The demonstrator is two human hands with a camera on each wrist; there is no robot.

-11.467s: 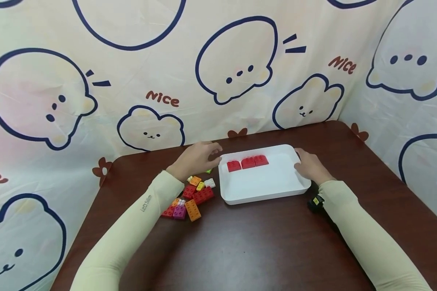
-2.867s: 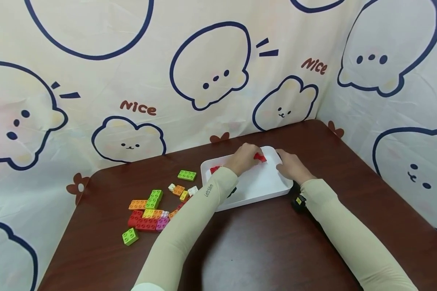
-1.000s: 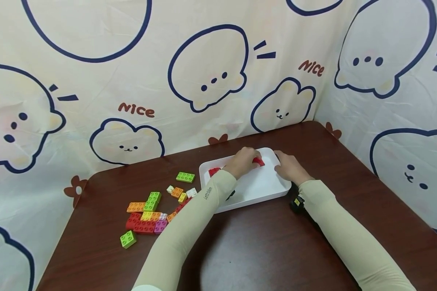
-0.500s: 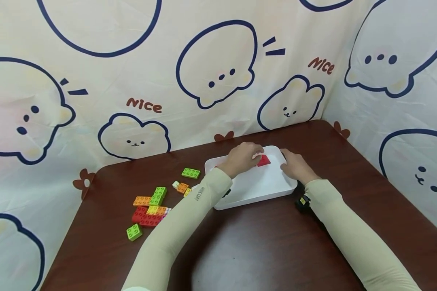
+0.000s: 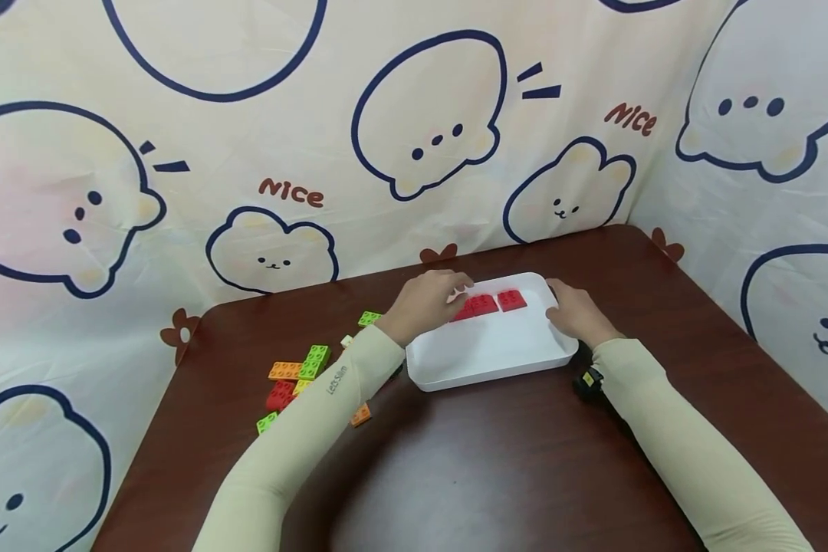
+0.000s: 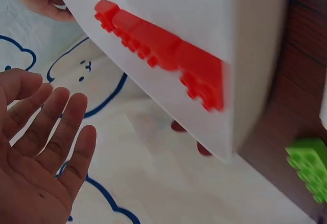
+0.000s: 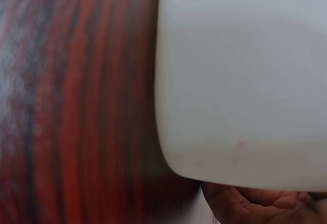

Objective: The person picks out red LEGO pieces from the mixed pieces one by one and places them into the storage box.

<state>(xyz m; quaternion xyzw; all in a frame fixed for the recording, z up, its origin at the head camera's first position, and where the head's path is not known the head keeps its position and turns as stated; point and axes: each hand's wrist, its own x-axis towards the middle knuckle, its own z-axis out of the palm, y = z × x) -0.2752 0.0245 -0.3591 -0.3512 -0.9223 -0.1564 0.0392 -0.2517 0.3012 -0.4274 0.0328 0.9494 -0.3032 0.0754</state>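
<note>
A white tray [image 5: 490, 353] lies on the table, with a row of red building bricks [image 5: 483, 304] inside along its far side. The rightmost red brick [image 5: 511, 300] sits a small gap apart from the others in the head view. My left hand [image 5: 428, 303] hovers over the tray's left part and covers some of the row. In the left wrist view the left hand [image 6: 46, 147] has its fingers spread and holds nothing, apart from the bricks [image 6: 153, 40]. My right hand [image 5: 579, 313] grips the tray's right end, thumb at the rim; its curled fingers [image 7: 265, 206] show under the tray edge.
Left of the tray lie loose bricks: a green brick [image 5: 315, 360], an orange brick [image 5: 286, 371], a red brick [image 5: 280, 395] and others partly hidden by the left sleeve [image 5: 317, 406]. A patterned cloth [image 5: 400, 115] hangs behind the dark table [image 5: 455, 468].
My left hand has let go of the red brick at the row's right end and drawn back leftward. Compared with the oldest frame, the red bricks sit farther right. My right hand stays on the tray.
</note>
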